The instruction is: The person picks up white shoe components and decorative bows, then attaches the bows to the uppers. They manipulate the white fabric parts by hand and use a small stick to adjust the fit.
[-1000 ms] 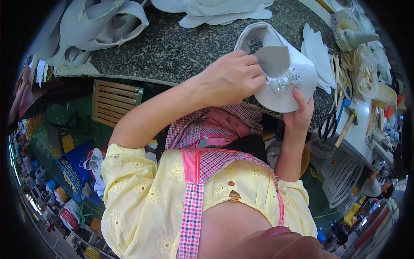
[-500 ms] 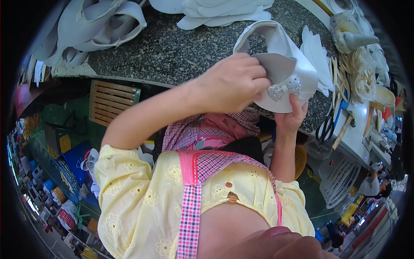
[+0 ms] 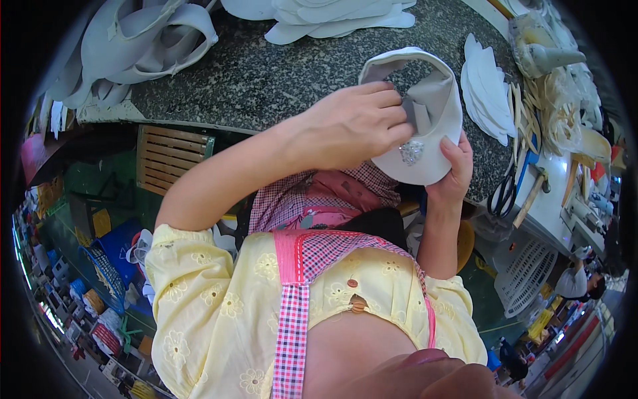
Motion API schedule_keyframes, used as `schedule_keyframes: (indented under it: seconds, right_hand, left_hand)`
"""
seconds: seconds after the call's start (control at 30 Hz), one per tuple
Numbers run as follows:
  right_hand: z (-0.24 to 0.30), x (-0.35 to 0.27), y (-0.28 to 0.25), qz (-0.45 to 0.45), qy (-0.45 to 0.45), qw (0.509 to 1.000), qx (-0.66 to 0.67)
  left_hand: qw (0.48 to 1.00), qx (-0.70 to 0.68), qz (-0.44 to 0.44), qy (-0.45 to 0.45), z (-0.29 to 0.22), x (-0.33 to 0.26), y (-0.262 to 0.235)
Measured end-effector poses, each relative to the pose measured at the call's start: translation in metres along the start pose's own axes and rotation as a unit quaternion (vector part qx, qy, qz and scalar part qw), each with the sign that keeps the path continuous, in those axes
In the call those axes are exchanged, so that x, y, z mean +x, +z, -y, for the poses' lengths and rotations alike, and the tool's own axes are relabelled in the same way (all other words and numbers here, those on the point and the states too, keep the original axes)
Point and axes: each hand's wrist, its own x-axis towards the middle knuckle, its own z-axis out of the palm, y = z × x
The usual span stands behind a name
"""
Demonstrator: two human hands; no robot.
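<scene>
A white satin shoe upper (image 3: 432, 163) with a sparkling rhinestone ornament (image 3: 411, 152) is held up over the front edge of the work table. Its grey lining shows through the round opening. My left hand (image 3: 362, 125) is closed at the left rim of the upper, fingers curled into the opening; the fingertips are partly hidden. A small pale strip (image 3: 421, 117) stands inside the opening beside these fingers. With the thumb on its outer face, my right hand (image 3: 453, 165) grips the upper from the right; the other fingers are mostly behind it.
On the speckled stone table (image 3: 266, 80) lie stacked white shoe pieces (image 3: 339, 20), more flat white pieces (image 3: 487, 86) to the right and several white uppers (image 3: 133, 46) at left. Black-handled scissors (image 3: 503, 193) and a hammer (image 3: 530, 201) sit at the right edge.
The upper has turned and tilted so its opening faces me more. Only one rhinestone cluster shows instead of two. My left hand has shifted slightly at the rim.
</scene>
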Motion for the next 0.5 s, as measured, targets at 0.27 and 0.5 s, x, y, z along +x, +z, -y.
schedule_keyframes:
  seconds: [0.27, 0.5]
  right_hand:
    - [-0.016, -0.006, -0.007, -0.032, -0.164, 0.976, -0.139]
    - [-0.012, -0.002, 0.011, -0.018, -0.027, 0.998, 0.063]
  left_hand:
    - [0.963, -0.216, -0.087, -0.136, -0.019, -0.005, 0.01]
    - [0.975, -0.21, -0.043, -0.052, 0.005, -0.004, -0.002]
